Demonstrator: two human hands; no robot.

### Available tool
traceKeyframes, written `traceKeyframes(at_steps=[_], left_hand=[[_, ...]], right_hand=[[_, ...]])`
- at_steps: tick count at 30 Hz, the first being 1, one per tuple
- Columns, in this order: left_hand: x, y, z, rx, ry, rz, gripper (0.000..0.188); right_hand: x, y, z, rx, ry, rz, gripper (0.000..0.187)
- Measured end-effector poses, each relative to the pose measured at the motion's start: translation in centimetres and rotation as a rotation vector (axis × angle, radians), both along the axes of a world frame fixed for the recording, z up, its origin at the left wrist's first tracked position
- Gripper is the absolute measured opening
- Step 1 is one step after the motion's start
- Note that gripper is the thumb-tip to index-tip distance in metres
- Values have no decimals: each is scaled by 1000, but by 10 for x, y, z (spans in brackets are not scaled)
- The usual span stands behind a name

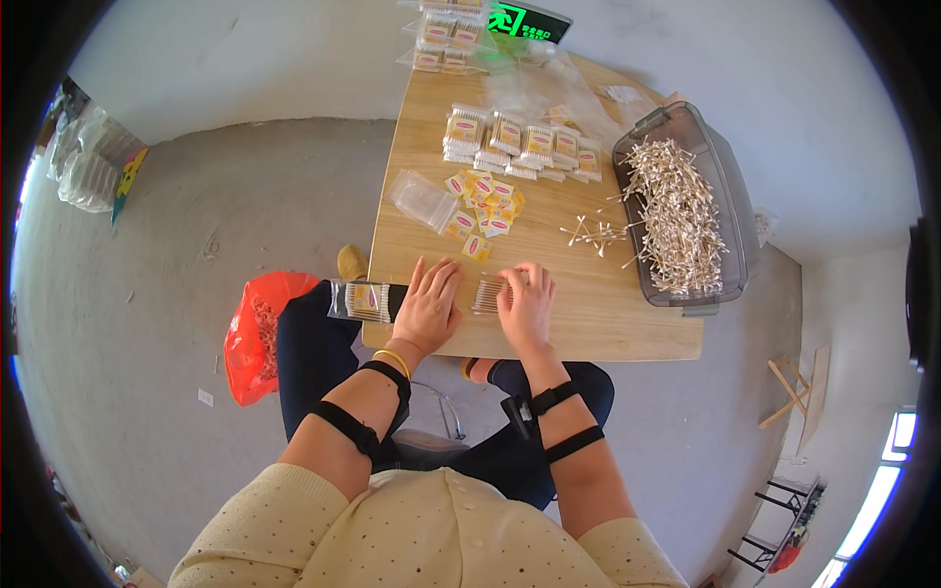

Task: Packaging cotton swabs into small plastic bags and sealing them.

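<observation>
My left hand (428, 306) lies palm down near the front edge of the table, its fingers stretched out. Beside its wrist a clear bag (367, 302) holds a row of cotton swabs and a yellow-white card; a black strip shows between the bag and that hand. My right hand (527, 302) is bent over a small row of cotton swabs (488, 296), fingers curled at the row's right end; its fingertips are partly hidden. Beyond my hands lie a loose pile of yellow-white cards (488, 203) and a stack of empty clear bags (423, 200).
A grey plastic bin (747, 230) full of loose swabs stands at the right, with stray swabs (594, 235) beside it. Filled packs (537, 144) are stacked farther back, more packs (451, 34) at the far edge near a green lit sign (529, 22). A red bag (257, 343) is on the floor.
</observation>
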State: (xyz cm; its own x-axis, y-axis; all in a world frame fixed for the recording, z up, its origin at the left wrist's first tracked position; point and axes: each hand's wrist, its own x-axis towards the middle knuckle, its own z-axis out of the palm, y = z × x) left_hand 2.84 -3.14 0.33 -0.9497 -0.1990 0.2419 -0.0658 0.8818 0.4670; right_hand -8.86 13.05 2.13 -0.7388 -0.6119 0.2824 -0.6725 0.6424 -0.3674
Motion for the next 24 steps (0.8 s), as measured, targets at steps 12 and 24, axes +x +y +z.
traceKeyframes(at_steps=[12,24], left_hand=[[-1,1,3,-3,19,14,56],[-2,2,-4,-25,32,14,57]], right_hand=[[-6,4,-4,-30,-46,10,22],[-47,-2,-5,189,-180,200,8]])
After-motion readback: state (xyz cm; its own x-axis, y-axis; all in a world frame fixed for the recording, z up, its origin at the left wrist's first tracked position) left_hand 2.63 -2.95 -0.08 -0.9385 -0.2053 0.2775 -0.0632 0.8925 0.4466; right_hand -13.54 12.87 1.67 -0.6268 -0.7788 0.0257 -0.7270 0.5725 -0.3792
